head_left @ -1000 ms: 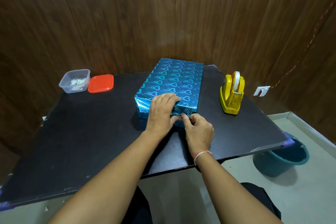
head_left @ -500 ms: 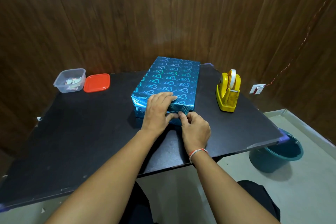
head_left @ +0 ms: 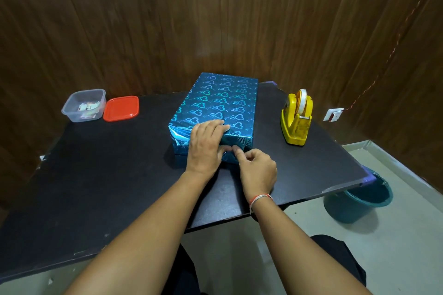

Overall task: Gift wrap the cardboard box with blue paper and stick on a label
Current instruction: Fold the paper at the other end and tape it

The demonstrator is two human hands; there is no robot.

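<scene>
From the head camera, my only view, I see the box lying in the middle of the dark worktop, its long side running away from me. Blue heart-patterned paper already covers its top and right side. My left hand lies over the near top edge, fingers extended flat on the paper and thumb down the near face; I judge it is there to pin the folded end flap so it cannot spring open. My right hand sits just beside it at the near face, fingers curled, with thumb and forefinger pinching at the paper, probably pressing a fold or a bit of tape down; I cannot tell which. At the near left corner the paper is crumpled and gapes a little, so that end looks unfinished.

The yellow tape dispenser stands to the right of the box, within easy reach. Far left sit a clear tub holding small printed pieces, possibly the labels, and its red lid beside it.
</scene>
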